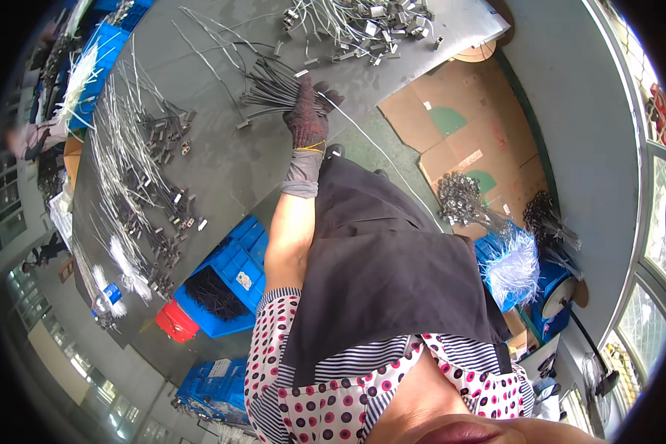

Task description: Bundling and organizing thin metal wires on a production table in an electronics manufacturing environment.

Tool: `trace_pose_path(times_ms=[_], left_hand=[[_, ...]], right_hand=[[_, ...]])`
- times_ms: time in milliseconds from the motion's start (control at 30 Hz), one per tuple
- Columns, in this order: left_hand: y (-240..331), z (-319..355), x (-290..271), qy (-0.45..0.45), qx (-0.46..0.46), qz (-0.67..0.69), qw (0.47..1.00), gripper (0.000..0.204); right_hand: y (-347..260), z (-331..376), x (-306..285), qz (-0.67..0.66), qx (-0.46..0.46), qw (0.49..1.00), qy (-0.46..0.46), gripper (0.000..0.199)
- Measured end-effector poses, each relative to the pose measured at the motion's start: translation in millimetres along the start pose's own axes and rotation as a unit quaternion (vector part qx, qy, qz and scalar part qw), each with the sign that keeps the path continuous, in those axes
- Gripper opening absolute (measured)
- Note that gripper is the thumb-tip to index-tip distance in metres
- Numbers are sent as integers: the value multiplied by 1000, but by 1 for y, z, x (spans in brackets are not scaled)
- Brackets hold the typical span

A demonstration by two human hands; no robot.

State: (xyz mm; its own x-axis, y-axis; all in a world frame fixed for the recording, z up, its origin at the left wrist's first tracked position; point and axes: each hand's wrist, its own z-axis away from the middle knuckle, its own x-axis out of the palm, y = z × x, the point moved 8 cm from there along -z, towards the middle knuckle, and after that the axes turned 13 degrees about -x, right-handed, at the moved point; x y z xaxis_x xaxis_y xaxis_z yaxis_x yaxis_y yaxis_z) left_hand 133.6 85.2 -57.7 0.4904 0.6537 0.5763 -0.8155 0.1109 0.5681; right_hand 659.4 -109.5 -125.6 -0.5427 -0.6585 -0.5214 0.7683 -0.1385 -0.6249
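Observation:
My left hand [308, 118], in a dark knitted glove with reddish patches and a yellow edge at the wrist, is closed round a bundle of short black cables [270, 89] over the grey table. The cables fan out to the left of my fist. A long thin white strand [377, 148] runs from beside this hand down to the right and passes behind my dark apron. Near the bundle, several loose grey cables [211, 55] with small connectors lie on the table. My right hand is out of sight; only its sleeve [507, 396] shows.
Cables with metal connectors [377, 29] pile at the table's far side; more cables [122, 163] spread on the left. Below the table edge stands a blue crate [237, 251] beside a red container [176, 321]. Cardboard [466, 111] and white strips [512, 270] are at the right.

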Motion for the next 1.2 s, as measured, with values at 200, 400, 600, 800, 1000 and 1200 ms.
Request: trace_pose_path(times_ms=[200, 400, 600, 800, 1000, 1200], left_hand=[[10, 0, -22, 33, 1, 10, 999, 38], [36, -12, -25, 3, 7, 41, 999, 33], [62, -29, -31, 2, 17, 1, 1000, 29], [62, -40, -33, -69, -35, -37, 996, 26], [38, -28, -16, -84, -122, -85, 985, 26], [54, -17, -3, -2, -26, -146, 989, 14]], right_hand=[[-21, -3, -10, 9, 7, 1000, -3, 42], [-55, -14, -20, 14, 27, 999, 15, 43], [-128, -33, -41, 8, 60, 996, 65, 44], [-221, -106, -36, -27, 24, 997, 62, 45], [-343, -220, -19, -110, -135, 984, 29, 49], [-446, -284, -14, -212, -142, 965, 62, 58]])
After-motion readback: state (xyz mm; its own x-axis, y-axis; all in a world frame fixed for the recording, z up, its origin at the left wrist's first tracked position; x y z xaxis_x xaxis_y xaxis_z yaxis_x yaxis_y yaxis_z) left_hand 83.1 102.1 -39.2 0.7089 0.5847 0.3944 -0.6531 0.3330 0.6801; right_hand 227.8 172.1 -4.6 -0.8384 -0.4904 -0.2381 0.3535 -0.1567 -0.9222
